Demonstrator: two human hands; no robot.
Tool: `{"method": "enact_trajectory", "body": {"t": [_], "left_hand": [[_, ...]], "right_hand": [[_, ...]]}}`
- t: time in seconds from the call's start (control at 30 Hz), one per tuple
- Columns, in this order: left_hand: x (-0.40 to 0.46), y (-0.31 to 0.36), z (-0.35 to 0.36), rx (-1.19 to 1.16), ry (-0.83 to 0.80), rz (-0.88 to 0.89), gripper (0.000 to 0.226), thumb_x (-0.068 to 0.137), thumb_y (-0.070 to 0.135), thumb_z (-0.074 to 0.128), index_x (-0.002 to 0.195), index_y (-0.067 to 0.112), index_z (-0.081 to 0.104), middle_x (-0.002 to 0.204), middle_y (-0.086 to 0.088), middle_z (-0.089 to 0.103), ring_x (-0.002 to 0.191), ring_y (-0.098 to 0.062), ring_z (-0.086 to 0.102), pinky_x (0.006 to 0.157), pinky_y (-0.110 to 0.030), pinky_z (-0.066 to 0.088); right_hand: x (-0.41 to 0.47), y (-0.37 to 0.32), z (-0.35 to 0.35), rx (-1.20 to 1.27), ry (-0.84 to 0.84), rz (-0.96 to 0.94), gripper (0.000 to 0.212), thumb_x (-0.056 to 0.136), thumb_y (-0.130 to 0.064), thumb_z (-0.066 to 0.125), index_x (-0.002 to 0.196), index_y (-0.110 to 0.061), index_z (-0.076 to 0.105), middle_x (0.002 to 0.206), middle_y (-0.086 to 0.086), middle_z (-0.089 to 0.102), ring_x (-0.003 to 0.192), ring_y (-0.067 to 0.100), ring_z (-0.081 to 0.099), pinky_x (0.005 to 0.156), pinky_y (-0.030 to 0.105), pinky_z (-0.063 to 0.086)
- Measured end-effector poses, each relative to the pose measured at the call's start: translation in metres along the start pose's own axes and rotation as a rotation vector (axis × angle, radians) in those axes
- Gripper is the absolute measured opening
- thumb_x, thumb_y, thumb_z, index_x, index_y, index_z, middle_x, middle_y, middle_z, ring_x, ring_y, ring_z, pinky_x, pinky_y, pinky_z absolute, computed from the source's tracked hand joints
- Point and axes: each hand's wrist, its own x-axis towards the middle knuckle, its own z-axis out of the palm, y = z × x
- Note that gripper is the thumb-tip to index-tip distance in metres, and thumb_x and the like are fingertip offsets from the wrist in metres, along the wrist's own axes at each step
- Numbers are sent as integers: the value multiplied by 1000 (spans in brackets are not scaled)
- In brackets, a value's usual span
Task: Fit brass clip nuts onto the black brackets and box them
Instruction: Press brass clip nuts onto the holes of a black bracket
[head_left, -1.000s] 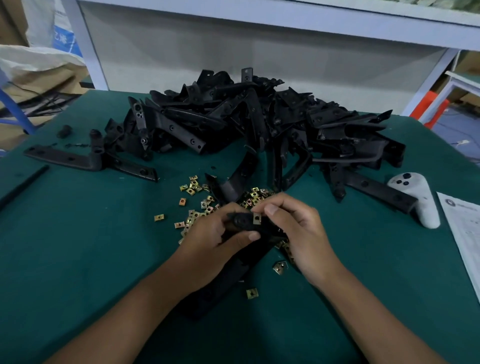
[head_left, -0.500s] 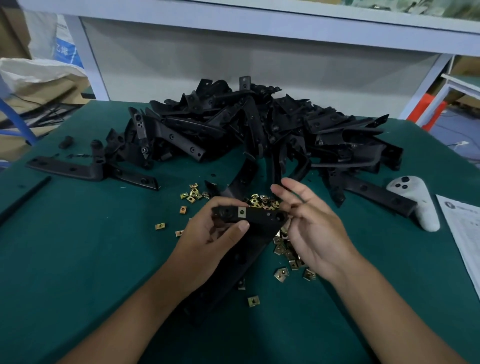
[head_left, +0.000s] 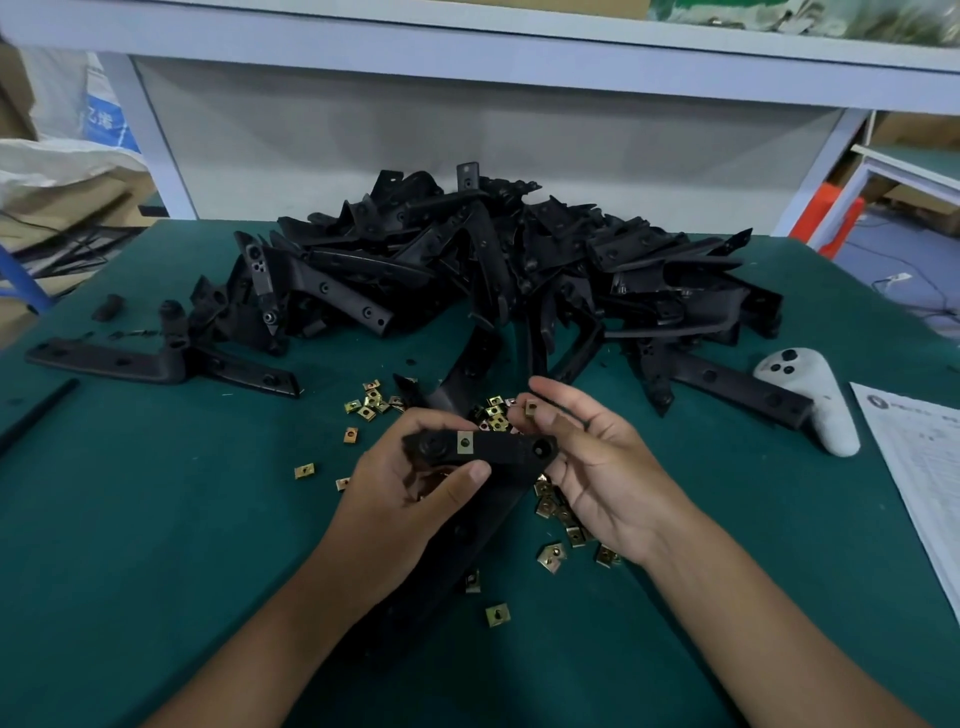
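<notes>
A single head-worn view looks forward and down over the green table (head_left: 156, 519), close above both forearms (they enter from the bottom edge). It faces a pale wall panel (head_left: 467, 150) behind the table's far edge.

Bracket pile (head_left: 498, 270) blocks 12 o'clock. Loose clip nuts (head_left: 558, 512) litter centre. Bare green mat (head_left: 156, 519) open toward 8 o'clock.

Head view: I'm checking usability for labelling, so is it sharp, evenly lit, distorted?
Head view: soft even light, no glare; held bracket and its fitted clip nut readable; wide-angle bending of the shelf edge; black pile lacks detail.
</notes>
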Motion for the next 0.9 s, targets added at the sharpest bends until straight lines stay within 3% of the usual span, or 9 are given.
{"method": "enact_trajectory", "body": {"t": [0.1,0.2,0.53,0.73,0.9], "left_hand": [[-1,0,-1,38,-3,8,23,84,42,75,104,37,66,92,9,72,82,-4,68,69,-16,53],[0,1,0,54,3,11,23,83,44,75,103,39,66,94,9,72,84,-4,69,71,-16,54],[0,3,1,23,0,4,22,82,39,74,103,36,67,93,9,72,85,-4,69,72,-16,53],[-1,2,0,51,-2,-1,22,82,41,74,102,37,66,93,7,72,84,-7,69,73,-17,54],[0,0,0,112,-1,-2,22,82,43,73,102,40,66,96,9,72,88,-9,70,76,-21,55]], "right_hand": [[0,0,-1,-41,0,-15,23,78,-18,76,100,-15,79,86,2,72,81,10,70,73,23,59],[0,0,-1,-42,-6,-17,14,78,-21,76,91,-18,77,78,-2,66,72,7,63,71,22,58],[-1,-3,0,-75,-38,-16,12,82,-16,73,89,-23,80,95,1,74,78,6,67,73,22,57],[-3,-4,-1,-181,-57,-84,31,83,-12,71,114,-11,70,115,12,75,92,13,73,76,22,57],[-4,-6,0,-229,-55,-100,21,77,-9,76,93,-22,78,102,6,76,91,14,71,80,24,58]]}}
